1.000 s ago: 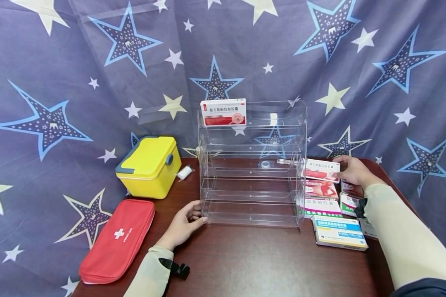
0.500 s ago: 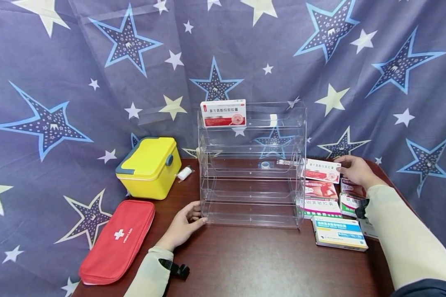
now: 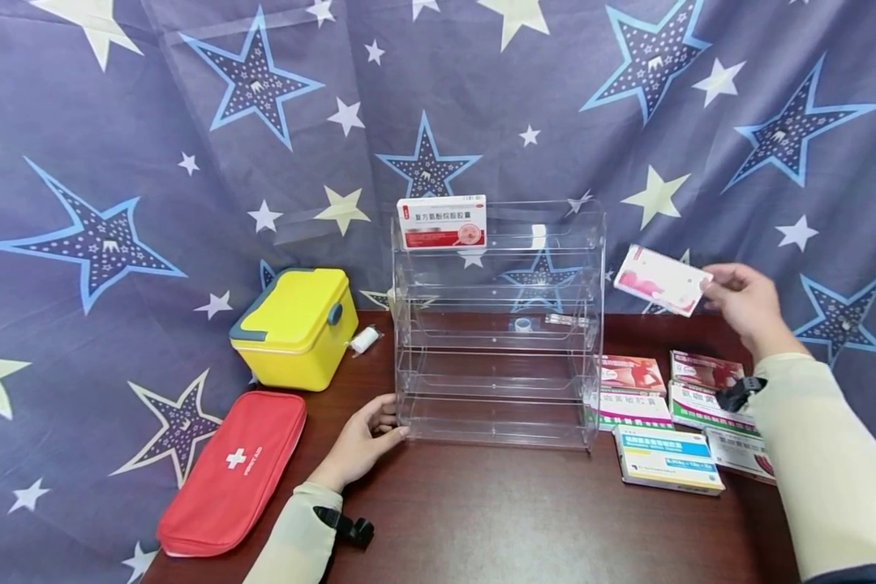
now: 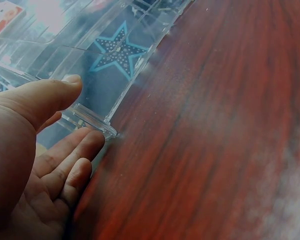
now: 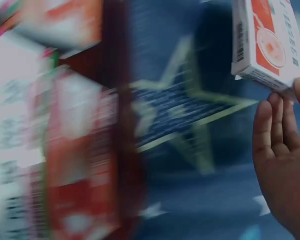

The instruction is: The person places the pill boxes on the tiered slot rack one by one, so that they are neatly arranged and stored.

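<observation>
A clear acrylic tiered rack (image 3: 496,381) stands on the dark wooden table (image 3: 496,519). One red-and-white medicine box (image 3: 441,221) sits on its top shelf. My left hand (image 3: 380,426) holds the rack's front left bottom corner. In the left wrist view the thumb lies over the rack's (image 4: 115,55) base lip and the fingers (image 4: 82,150) touch the corner. My right hand (image 3: 715,284) is raised to the right of the rack's top and pinches a pink-and-white medicine box (image 3: 662,280) by its end. The right wrist view shows that box (image 5: 267,42) above the fingers (image 5: 272,125).
Several medicine boxes (image 3: 667,458) lie flat on the table to the right of the rack. A yellow case (image 3: 294,327), a white bandage roll (image 3: 363,340) and a red first-aid pouch (image 3: 232,470) are on the left. A small tape roll (image 3: 523,324) lies behind the rack.
My right hand has lifted the pink-and-white box off the pile beside the rack and raised it to about top-shelf height. The left hand has stayed at the rack's corner.
</observation>
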### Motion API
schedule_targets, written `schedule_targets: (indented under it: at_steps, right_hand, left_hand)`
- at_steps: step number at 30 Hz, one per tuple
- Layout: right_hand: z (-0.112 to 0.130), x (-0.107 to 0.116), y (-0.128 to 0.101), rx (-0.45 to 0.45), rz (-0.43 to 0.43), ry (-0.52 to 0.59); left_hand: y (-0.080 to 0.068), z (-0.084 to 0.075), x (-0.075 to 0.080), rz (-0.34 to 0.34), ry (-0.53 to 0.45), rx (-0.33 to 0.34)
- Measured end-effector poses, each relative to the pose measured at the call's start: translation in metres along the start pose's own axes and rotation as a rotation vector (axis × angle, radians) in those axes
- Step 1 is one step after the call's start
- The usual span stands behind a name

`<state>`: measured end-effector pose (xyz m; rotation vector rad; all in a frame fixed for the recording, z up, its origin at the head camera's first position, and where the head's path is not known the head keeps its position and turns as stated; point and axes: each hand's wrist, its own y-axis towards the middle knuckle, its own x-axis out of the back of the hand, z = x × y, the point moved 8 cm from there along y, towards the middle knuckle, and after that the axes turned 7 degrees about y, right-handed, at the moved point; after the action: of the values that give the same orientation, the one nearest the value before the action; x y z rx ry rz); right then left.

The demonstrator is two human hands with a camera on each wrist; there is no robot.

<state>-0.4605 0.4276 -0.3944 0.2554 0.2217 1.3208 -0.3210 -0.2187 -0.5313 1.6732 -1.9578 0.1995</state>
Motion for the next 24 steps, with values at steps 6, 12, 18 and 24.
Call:
schedule_targets:
  at_steps: [6, 12, 18, 24]
  right_hand:
    - [0.105, -0.012, 0.005, 0.142, -0.071, 0.301]
    - [0.198, -0.056, 0.006, 0.260, -0.002, 0.323]
    - [0.241, -0.106, 0.007, 0.288, 0.046, 0.064]
    - [0.242, -0.144, 0.014, 0.305, 0.102, -0.144]
  left_hand:
    - [-0.001, -0.005, -0.002, -0.007, 0.031, -0.005]
    - [0.000, -0.005, 0.000, -0.008, 0.027, 0.016]
    - [-0.004, -0.026, 0.002, 0.000, -0.002, 0.021]
    - [-0.006, -0.037, 0.004, 0.016, -0.019, 0.025]
